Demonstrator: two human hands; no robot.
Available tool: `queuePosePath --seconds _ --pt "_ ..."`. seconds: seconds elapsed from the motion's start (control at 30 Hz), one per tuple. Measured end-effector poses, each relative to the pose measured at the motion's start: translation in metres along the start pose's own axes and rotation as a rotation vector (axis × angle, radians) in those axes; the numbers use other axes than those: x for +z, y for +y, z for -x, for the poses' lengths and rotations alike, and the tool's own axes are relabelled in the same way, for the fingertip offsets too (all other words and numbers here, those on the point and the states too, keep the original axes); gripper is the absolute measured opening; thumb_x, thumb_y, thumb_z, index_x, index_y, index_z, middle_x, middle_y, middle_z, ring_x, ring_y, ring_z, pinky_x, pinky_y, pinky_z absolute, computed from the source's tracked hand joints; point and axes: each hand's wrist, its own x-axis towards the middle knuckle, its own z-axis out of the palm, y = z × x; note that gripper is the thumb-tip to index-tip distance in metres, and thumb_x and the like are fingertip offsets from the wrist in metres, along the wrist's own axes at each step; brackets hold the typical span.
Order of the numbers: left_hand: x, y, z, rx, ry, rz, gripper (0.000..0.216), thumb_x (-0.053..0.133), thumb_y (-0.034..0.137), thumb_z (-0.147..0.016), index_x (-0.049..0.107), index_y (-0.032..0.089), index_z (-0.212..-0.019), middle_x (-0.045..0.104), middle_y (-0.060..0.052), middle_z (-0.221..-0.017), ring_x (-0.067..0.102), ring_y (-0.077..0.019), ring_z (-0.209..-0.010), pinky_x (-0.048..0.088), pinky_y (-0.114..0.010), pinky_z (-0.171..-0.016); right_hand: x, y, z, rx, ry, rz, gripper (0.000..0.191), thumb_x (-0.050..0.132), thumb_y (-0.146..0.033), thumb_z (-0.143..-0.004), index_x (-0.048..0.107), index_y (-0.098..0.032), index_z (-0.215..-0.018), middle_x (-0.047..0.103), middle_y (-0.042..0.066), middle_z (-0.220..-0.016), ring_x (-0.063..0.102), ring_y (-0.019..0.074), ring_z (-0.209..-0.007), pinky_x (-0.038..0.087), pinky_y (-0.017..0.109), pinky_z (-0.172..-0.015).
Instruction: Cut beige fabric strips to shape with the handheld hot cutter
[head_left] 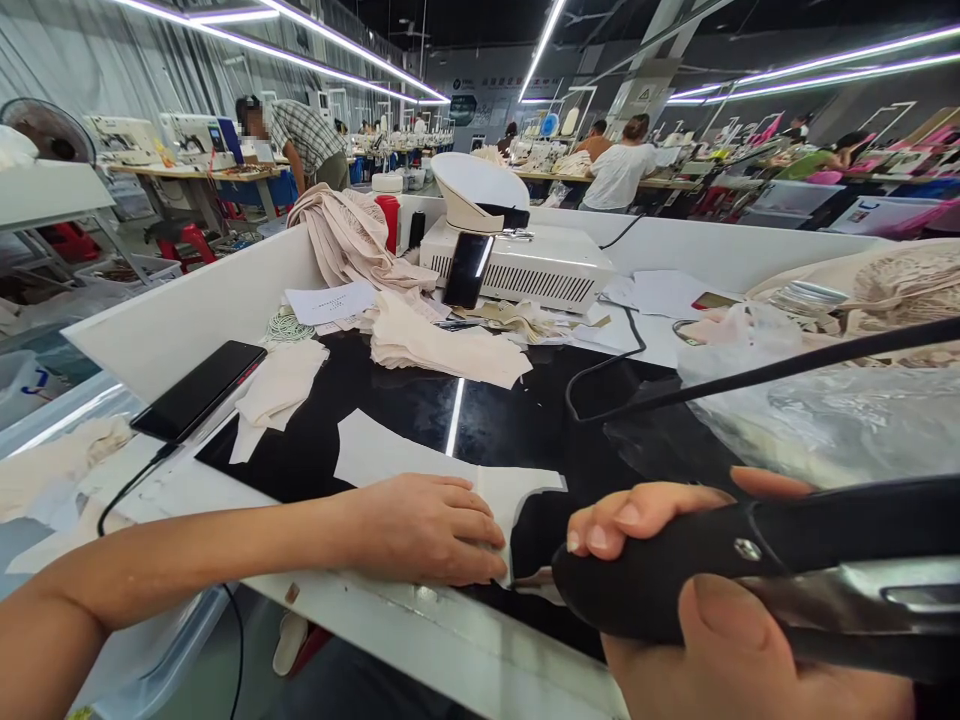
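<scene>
A pale, curved fabric piece (405, 449) lies flat on the glossy black work surface (570, 400). My left hand (427, 525) rests palm down across its near part, fingers stretched toward the right. Close to those fingertips, my right hand (720, 640) is wrapped around a black corded hand tool (652, 580), which fills the lower right. The tool's narrow metal tip (538, 584) points left, at the near right end of the fabric. Whether the tip touches the cloth I cannot tell.
A stack of cream fabric pieces (442, 342) lies beyond, with a white vented box (540, 270) and a leaning phone (468, 270) behind. Another phone (199, 390) sits on the left rim. A thick black cable (795, 370) and a plastic bag (840, 420) occupy the right. Co-workers are farther back.
</scene>
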Motion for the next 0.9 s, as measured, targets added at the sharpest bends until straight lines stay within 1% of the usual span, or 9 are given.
queuePosePath --seconds 0.17,0.33,0.43,0.53,0.7,0.9 --pt "0.001 0.0 0.001 -0.012 0.0 0.027 0.041 0.05 0.027 -0.131 0.088 0.021 -0.118 0.092 -0.002 -0.122 0.083 -0.0185 -0.116 0.06 -0.03 -0.115 0.002 0.003 0.001 -0.013 0.003 0.009 0.047 0.107 -0.041 -0.081 0.082 -0.031 -0.121 0.077 -0.005 -0.074 0.064 0.0214 -0.054 0.062 0.036 -0.048" --pt "0.003 -0.002 0.001 -0.01 -0.054 0.058 0.034 0.056 0.027 -0.129 0.089 0.021 -0.121 0.091 -0.004 -0.125 0.084 -0.0188 -0.119 0.06 -0.029 -0.121 0.001 -0.001 -0.001 0.003 -0.002 0.009 0.048 0.108 -0.044 -0.08 0.082 -0.032 -0.118 0.077 -0.006 -0.072 0.063 0.0208 -0.053 0.063 0.035 -0.048" --pt "0.005 -0.003 0.002 -0.006 -0.024 0.072 0.031 0.059 0.026 -0.128 0.089 0.02 -0.12 0.091 -0.005 -0.125 0.085 -0.0193 -0.118 0.06 -0.029 -0.122 -0.003 -0.008 -0.004 0.064 -0.019 0.027 0.048 0.109 -0.043 -0.076 0.081 -0.034 -0.115 0.078 -0.006 -0.073 0.065 0.0216 -0.056 0.063 0.036 -0.05" --pt "0.005 -0.003 0.002 0.004 0.009 0.075 0.029 0.061 0.024 -0.127 0.088 0.018 -0.12 0.091 -0.006 -0.124 0.085 -0.0191 -0.117 0.061 -0.029 -0.123 -0.005 -0.013 -0.007 0.091 -0.001 0.033 0.048 0.108 -0.041 -0.075 0.081 -0.034 -0.115 0.078 -0.007 -0.075 0.068 0.0223 -0.058 0.063 0.037 -0.052" --pt "0.005 -0.001 0.002 -0.005 0.059 0.061 0.035 0.057 0.025 -0.128 0.089 0.018 -0.116 0.091 -0.005 -0.124 0.084 -0.0178 -0.117 0.06 -0.026 -0.125 0.0 -0.01 -0.008 0.058 0.026 0.027 0.045 0.102 -0.032 -0.074 0.081 -0.032 -0.114 0.078 -0.007 -0.072 0.067 0.0222 -0.053 0.062 0.037 -0.049" --pt "0.006 -0.002 0.003 0.001 0.078 0.068 0.033 0.058 0.025 -0.127 0.088 0.018 -0.117 0.091 -0.006 -0.123 0.084 -0.019 -0.115 0.062 -0.028 -0.121 0.005 -0.001 -0.003 -0.011 0.044 0.007 0.046 0.103 -0.035 -0.078 0.08 -0.029 -0.118 0.078 -0.006 -0.073 0.065 0.0204 -0.05 0.062 0.035 -0.047"
